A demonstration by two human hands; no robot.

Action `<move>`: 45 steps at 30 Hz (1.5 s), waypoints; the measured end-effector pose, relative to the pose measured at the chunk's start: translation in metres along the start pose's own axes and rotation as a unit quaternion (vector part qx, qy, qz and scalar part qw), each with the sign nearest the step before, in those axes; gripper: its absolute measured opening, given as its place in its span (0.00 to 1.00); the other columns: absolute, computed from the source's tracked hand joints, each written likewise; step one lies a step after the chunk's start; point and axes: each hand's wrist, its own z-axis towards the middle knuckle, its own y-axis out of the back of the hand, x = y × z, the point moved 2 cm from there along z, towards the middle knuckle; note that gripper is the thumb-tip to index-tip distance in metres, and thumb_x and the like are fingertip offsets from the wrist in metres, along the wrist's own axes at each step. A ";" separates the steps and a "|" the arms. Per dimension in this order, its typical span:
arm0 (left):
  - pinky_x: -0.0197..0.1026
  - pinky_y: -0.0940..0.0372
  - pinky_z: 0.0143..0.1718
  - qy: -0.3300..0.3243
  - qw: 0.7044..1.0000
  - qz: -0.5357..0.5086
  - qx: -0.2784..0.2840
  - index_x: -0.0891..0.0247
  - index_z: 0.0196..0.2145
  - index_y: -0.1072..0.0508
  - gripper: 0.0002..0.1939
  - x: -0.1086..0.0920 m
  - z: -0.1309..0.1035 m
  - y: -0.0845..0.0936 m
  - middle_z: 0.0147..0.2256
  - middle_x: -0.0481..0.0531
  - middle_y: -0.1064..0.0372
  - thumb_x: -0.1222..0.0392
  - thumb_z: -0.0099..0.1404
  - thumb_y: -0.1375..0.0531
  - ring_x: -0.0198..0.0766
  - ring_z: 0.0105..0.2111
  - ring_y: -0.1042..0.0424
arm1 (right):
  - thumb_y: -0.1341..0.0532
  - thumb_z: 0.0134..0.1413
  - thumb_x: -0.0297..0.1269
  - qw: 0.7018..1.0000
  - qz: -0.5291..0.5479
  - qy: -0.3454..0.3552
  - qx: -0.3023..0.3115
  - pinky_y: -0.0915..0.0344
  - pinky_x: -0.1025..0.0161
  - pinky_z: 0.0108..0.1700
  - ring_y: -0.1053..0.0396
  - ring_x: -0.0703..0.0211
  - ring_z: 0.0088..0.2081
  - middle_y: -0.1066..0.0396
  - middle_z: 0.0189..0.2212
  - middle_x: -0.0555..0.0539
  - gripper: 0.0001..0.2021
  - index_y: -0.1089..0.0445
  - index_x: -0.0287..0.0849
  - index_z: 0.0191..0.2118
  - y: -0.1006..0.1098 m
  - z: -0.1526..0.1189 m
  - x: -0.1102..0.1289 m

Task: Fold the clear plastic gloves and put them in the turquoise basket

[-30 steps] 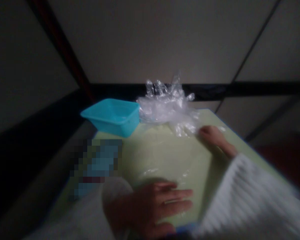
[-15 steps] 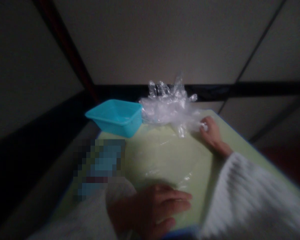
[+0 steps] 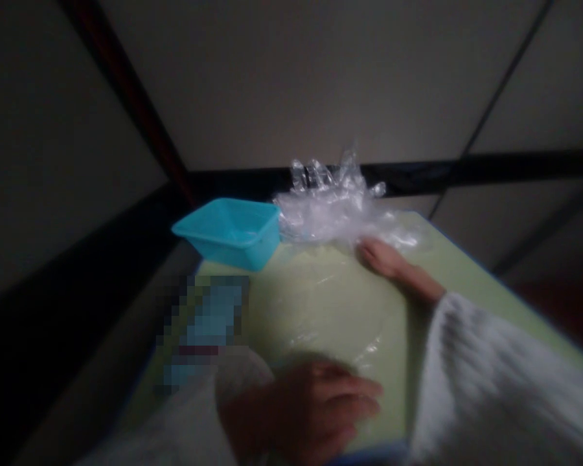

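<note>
The right hand point(image 3: 381, 257) is now farther left, at the near edge of the crumpled clear plastic point(image 3: 328, 213); half a second ago it was at the plastic's right end, with a shiny bit of it at the fingertips. That right end now spreads out beyond the hand, to its right, and the small near lobe that stuck out toward the person no longer shows. The left hand point(image 3: 311, 411) has its fingers closer together and a little more bent than a second ago, when they were spread and straighter.
</note>
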 end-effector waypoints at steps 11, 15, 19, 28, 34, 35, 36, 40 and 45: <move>0.38 0.37 0.49 -0.019 1.000 0.002 -0.022 0.73 0.44 0.33 0.13 -0.001 0.003 0.003 0.46 0.61 0.29 0.68 0.62 0.49 0.38 0.47 0.30 | 0.49 0.52 0.27 0.999 -0.012 -0.024 -0.034 0.41 0.63 0.36 0.34 0.56 0.34 0.31 0.34 0.42 0.10 0.32 0.37 0.36 0.009 -0.011 0.016; 0.38 0.37 0.49 -0.010 1.000 0.001 -0.012 0.72 0.44 0.32 0.13 0.000 0.003 0.001 0.46 0.60 0.29 0.67 0.62 0.49 0.37 0.46 0.30 | 0.48 0.52 0.27 1.000 0.015 0.008 -0.010 0.39 0.66 0.38 0.33 0.58 0.35 0.29 0.34 0.45 0.10 0.31 0.38 0.37 -0.007 -0.005 0.025; 0.39 0.36 0.48 -0.007 1.000 -0.008 -0.004 0.72 0.44 0.33 0.13 0.000 0.001 -0.003 0.47 0.60 0.30 0.66 0.62 0.48 0.38 0.44 0.29 | 0.50 0.56 0.27 1.000 0.016 0.007 -0.005 0.39 0.62 0.43 0.33 0.55 0.40 0.29 0.38 0.41 0.12 0.31 0.36 0.40 -0.023 0.004 0.017; 0.39 0.35 0.48 -0.018 1.000 0.001 0.005 0.69 0.45 0.33 0.13 -0.002 -0.002 -0.006 0.46 0.56 0.29 0.65 0.62 0.48 0.36 0.40 0.28 | 0.47 0.57 0.31 1.000 0.000 0.001 -0.005 0.39 0.60 0.48 0.33 0.51 0.48 0.31 0.48 0.41 0.15 0.33 0.41 0.49 -0.008 -0.009 0.004; 0.45 0.36 0.47 0.074 0.983 0.119 -0.116 0.68 0.41 0.31 0.13 0.019 -0.006 0.016 0.40 0.58 0.27 0.72 0.60 0.50 0.39 0.39 0.29 | 0.45 0.56 0.33 1.000 -0.024 -0.017 0.003 0.39 0.62 0.44 0.33 0.54 0.42 0.29 0.40 0.41 0.10 0.30 0.38 0.41 -0.011 -0.010 0.005; 0.45 0.35 0.46 0.109 0.976 0.131 -0.136 0.67 0.39 0.31 0.12 0.025 -0.007 0.022 0.38 0.57 0.26 0.72 0.60 0.49 0.39 0.38 0.29 | 0.44 0.55 0.34 0.999 -0.030 -0.027 0.004 0.39 0.63 0.43 0.33 0.54 0.41 0.29 0.38 0.41 0.09 0.30 0.38 0.40 -0.013 -0.009 0.004; 0.44 0.34 0.43 0.148 0.966 0.141 -0.157 0.66 0.38 0.31 0.11 0.029 -0.009 0.027 0.36 0.56 0.26 0.72 0.60 0.49 0.39 0.37 0.29 | 0.43 0.55 0.35 0.998 -0.036 -0.041 0.002 0.39 0.63 0.41 0.33 0.55 0.39 0.30 0.37 0.41 0.09 0.30 0.37 0.39 -0.014 -0.009 0.004; 0.43 0.34 0.38 0.263 0.926 0.162 -0.216 0.63 0.34 0.30 0.09 0.044 -0.015 0.036 0.32 0.54 0.28 0.70 0.61 0.49 0.39 0.34 0.29 | 0.40 0.53 0.42 0.993 -0.059 -0.106 -0.003 0.41 0.64 0.33 0.34 0.54 0.35 0.31 0.35 0.40 0.12 0.32 0.37 0.35 -0.008 -0.015 0.002; 0.41 0.34 0.36 0.335 0.915 0.125 -0.188 0.64 0.30 0.30 0.09 0.050 -0.016 0.027 0.30 0.54 0.30 0.70 0.61 0.49 0.39 0.32 0.30 | 0.42 0.53 0.37 0.987 -0.050 -0.147 0.027 0.46 0.65 0.27 0.35 0.58 0.28 0.32 0.27 0.43 0.08 0.33 0.38 0.27 0.003 -0.029 0.006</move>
